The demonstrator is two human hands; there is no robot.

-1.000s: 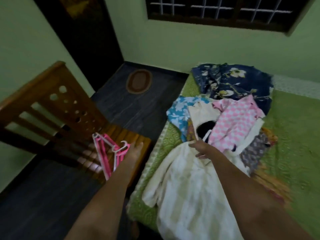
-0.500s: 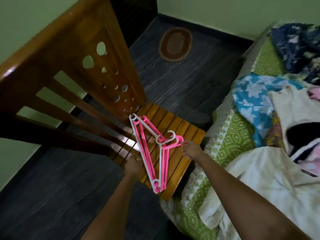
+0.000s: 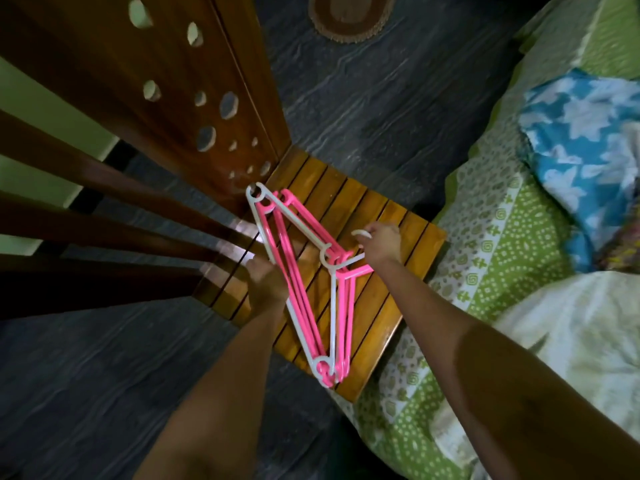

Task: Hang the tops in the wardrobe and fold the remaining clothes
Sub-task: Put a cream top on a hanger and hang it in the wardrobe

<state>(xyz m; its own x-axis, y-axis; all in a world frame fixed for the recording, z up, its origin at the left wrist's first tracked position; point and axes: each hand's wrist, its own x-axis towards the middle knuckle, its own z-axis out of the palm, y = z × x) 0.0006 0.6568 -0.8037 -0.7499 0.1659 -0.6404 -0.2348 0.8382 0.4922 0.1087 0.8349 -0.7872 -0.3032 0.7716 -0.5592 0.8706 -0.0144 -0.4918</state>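
Observation:
A stack of pink and white plastic hangers (image 3: 304, 282) lies on the slatted seat of a wooden chair (image 3: 391, 244). My right hand (image 3: 379, 242) pinches the hook of the top white hanger (image 3: 360, 233) at the stack's right side. My left hand (image 3: 265, 280) rests against the long left edge of the stack, fingers curled on the lower bars. A cream white top (image 3: 571, 334) lies spread on the bed at the right, and a blue floral garment (image 3: 581, 157) lies beyond it.
The chair's tall carved back (image 3: 166, 98) rises at the left, close to my left arm. The bed with a green patterned sheet (image 3: 491, 237) borders the chair on the right. A dark floor (image 3: 381, 95) with an oval brown mat (image 3: 349, 15) stretches ahead.
My right hand left the cream top on the bed and came to the hanger hooks. My view dropped and closed in on the chair. My left hand stayed by the stack.

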